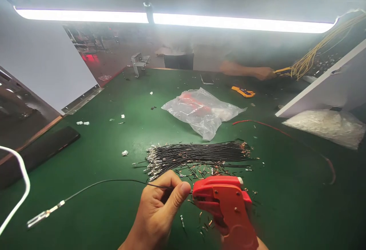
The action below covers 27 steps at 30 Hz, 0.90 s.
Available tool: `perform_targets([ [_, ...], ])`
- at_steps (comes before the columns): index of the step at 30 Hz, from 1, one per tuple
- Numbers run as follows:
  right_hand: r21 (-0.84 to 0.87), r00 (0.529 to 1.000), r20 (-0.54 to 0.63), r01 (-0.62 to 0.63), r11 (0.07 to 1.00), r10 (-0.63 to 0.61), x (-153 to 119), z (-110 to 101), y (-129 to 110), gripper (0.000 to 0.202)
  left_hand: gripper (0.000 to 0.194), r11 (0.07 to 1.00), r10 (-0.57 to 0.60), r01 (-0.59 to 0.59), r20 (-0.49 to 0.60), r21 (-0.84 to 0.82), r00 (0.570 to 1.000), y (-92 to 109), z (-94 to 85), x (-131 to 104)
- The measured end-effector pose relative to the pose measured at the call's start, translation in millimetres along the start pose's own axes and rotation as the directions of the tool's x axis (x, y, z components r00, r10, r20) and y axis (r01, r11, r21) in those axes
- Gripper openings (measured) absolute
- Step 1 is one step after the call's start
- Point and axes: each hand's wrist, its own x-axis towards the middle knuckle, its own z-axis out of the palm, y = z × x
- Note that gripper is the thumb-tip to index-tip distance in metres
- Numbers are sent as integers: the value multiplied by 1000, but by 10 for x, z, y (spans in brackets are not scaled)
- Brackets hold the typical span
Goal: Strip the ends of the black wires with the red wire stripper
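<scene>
Between thumb and forefinger, my left hand (160, 208) pinches a thin black wire (114, 180). A metal terminal (42, 216) is on the wire's far end, out to the left. The wire's other end meets the jaws of a red wire stripper (228, 204); whether the jaws are closed on it I cannot tell. My right hand (261, 244) holds the stripper from below, mostly hidden behind its handle. Just beyond lies a bundle of black wires (197, 154), terminals at the left and bare copper at the right. Clipped scraps (204, 227) lie under the stripper.
A clear plastic bag (203, 112) with red contents lies behind the bundle, near a yellow wire stripper (243, 91). One red wire (286, 133) curves at right, by another bag (328, 126). Across the green table (94, 150), a co-worker's arm (248, 70) reaches toward yellow wires (323, 47).
</scene>
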Motion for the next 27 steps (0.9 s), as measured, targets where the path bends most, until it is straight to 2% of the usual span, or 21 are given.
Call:
perform_targets([
  [5,34,993,-43,108,994,-107,407,43,189,59,58,997,-79,80,32,-23,996,-44,0,13],
  [13,69,992,33,119,990,-122,572,154,224,73,61,984,-137,143,62,-110,989,-24,3,23],
  [15,68,990,50,131,989,-135,620,149,259,67,60,984,-124,130,59,-122,991,-18,3,14],
  [20,69,986,83,138,988,-143,707,148,356,36,61,982,-134,140,62,-123,989,-11,3,10],
  [24,77,985,86,142,987,-148,679,154,281,34,62,981,-154,160,56,-113,986,-14,0,22],
  [27,76,986,98,124,989,-131,496,108,123,32,61,985,-146,152,72,-84,987,-18,-5,25],
])
